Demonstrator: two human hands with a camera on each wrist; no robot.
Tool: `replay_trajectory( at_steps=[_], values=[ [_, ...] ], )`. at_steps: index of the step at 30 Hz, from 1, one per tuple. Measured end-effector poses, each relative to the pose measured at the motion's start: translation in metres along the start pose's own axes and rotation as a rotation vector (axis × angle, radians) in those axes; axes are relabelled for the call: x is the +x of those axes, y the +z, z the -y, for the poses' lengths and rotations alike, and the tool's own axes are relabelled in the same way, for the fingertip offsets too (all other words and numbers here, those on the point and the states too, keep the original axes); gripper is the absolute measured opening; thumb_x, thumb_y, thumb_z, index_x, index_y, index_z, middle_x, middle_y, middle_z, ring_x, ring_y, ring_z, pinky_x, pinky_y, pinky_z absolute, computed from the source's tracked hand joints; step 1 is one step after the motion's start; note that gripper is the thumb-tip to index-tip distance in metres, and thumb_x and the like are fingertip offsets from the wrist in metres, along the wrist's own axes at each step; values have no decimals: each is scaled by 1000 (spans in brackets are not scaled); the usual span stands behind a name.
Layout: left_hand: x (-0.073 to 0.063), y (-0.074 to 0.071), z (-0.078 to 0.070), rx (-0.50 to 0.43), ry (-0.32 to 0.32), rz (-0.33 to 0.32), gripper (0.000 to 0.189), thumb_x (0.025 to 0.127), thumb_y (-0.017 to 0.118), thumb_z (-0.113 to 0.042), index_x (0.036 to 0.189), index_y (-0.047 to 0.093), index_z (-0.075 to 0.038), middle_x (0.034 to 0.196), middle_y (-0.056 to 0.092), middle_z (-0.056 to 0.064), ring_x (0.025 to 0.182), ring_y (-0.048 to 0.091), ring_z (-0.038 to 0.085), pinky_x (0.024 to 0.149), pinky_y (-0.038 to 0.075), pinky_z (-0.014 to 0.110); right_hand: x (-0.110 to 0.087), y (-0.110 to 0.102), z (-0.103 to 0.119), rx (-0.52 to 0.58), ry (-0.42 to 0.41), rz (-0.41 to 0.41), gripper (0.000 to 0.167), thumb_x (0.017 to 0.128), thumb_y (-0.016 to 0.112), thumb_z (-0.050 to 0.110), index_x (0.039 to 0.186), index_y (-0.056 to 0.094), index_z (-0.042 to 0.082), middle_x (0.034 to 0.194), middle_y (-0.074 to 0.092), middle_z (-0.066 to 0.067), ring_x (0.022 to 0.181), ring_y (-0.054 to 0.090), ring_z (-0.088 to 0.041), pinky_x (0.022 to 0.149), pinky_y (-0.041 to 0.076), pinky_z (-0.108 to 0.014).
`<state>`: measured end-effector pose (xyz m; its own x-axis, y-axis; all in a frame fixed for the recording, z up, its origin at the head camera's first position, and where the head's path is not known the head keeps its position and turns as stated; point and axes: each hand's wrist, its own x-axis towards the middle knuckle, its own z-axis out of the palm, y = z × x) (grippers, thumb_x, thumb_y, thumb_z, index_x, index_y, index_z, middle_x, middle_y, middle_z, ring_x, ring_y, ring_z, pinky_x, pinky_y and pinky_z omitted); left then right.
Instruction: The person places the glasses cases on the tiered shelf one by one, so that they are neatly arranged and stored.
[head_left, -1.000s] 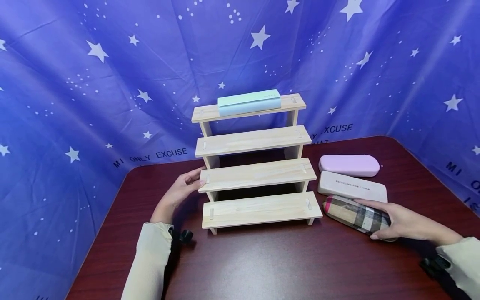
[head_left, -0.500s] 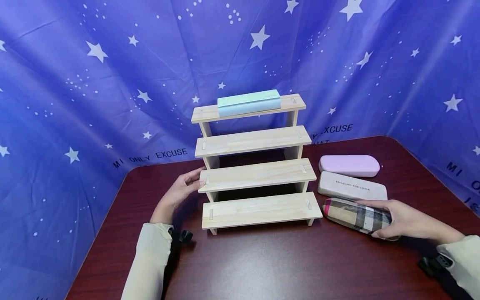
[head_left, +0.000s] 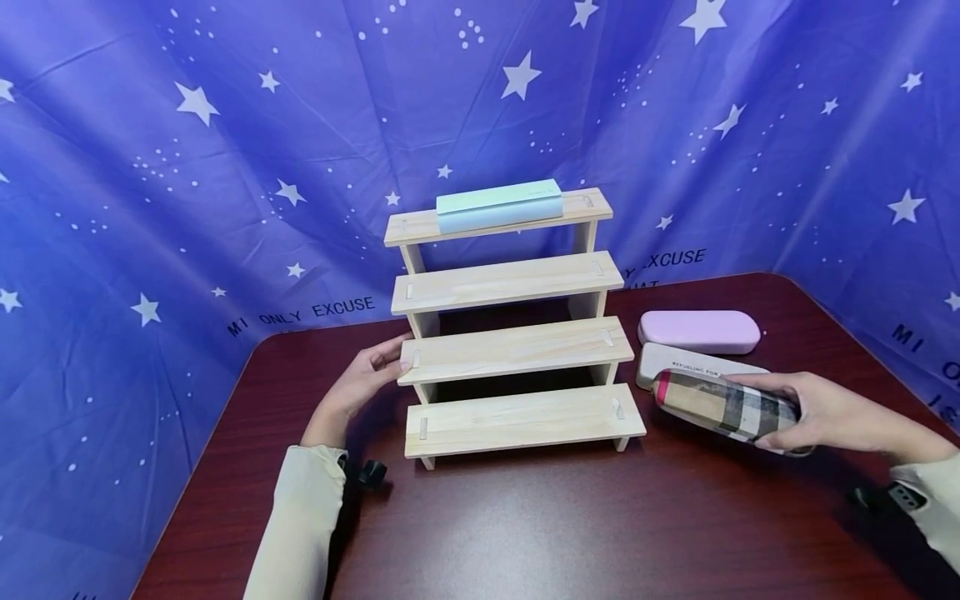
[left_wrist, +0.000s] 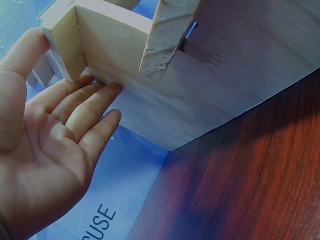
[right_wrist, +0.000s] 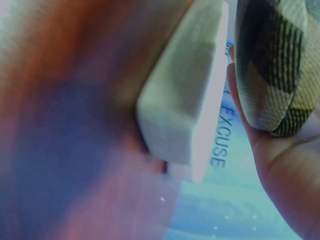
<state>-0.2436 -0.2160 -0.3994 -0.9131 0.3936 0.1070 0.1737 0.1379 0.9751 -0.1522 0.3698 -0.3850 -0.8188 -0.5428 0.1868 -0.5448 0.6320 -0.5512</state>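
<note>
A four-step wooden display shelf (head_left: 517, 350) stands on the dark red table. My left hand (head_left: 363, 379) holds the left end of its second step from the bottom. In the left wrist view the thumb lies at the board's end, and the fingers (left_wrist: 92, 107) reach the side panel. My right hand (head_left: 832, 412) grips a plaid glasses case (head_left: 723, 404) by its near end, raised and tilted over the table. Behind it lie a white glasses case (head_left: 671, 362), partly hidden, and a lilac glasses case (head_left: 697, 331). A mint-and-blue case (head_left: 498, 206) rests on the top step.
The table (head_left: 517, 533) runs in front of the shelf and out to both sides. A blue star-printed curtain (head_left: 337, 167) hangs behind it and at both sides. Black wrist devices sit at both cuffs.
My right hand has lifted the plaid glasses case off the table, slightly up and to the right, and it now covers part of the white case. The left hand stays put.
</note>
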Motion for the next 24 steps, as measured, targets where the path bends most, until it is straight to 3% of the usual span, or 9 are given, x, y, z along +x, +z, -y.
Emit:
replay_trajectory(
  at_steps=[9,14,18,24],
  values=[
    [0,0,1,-3,-3,1,55,91,53,1,141,33,9,134,43,33,100,57,3,86,46,19,12,-32,1,63,21,24,73,67,80,3,134,51,7,89,64,9,73,56,-5,53,45,-21],
    [0,0,1,1,-5,4,55,90,53,1,141,33,9,135,42,33,100,57,3,86,46,19,19,-52,4,122,109,62,74,73,76,1,139,45,14,86,63,4,67,58,-9,47,48,-27],
    [0,-1,1,3,-1,0,55,90,54,1,141,34,8,133,44,33,100,57,3,86,46,19,29,-66,11,163,154,98,75,77,73,0,143,40,13,85,64,-2,65,60,-13,45,49,-31],
    [0,-1,2,3,-8,0,55,90,54,-1,141,35,7,135,43,31,102,56,3,88,45,19,49,-80,21,115,152,101,73,76,75,3,141,43,11,85,64,-4,66,59,-12,46,48,-30]
  ],
)
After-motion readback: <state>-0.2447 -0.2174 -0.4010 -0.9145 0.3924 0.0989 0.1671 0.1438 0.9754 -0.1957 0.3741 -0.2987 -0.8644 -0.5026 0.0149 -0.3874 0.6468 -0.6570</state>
